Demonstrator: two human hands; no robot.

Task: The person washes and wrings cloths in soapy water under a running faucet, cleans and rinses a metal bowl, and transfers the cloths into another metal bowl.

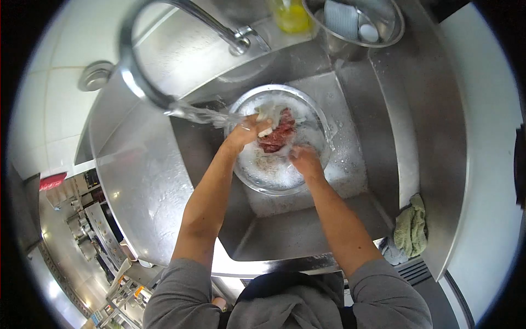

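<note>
A wide metal bowl (pixel 276 193) with foamy water stands in the sink. Inside it lies a dark red, rough-textured piece (pixel 282 131); whether it is meat or cloth I cannot make out. At its upper left, my left hand (pixel 245 133) is closed on a whitish, pale green piece (pixel 268 114), with running water falling on the hand. My right hand (pixel 304 159) is in the bowl at the red piece's lower right edge, fingers curled and partly hidden by foam and blur. What those fingers hold, if anything, does not show.
A curved faucet (pixel 127 60) pours water from the upper left. The steel sink (pixel 285 230) surrounds the bowl. Behind stand a container of yellow liquid (pixel 291 17) and a metal pot (pixel 344 45) with items inside. A green cloth (pixel 411 227) hangs at the right edge.
</note>
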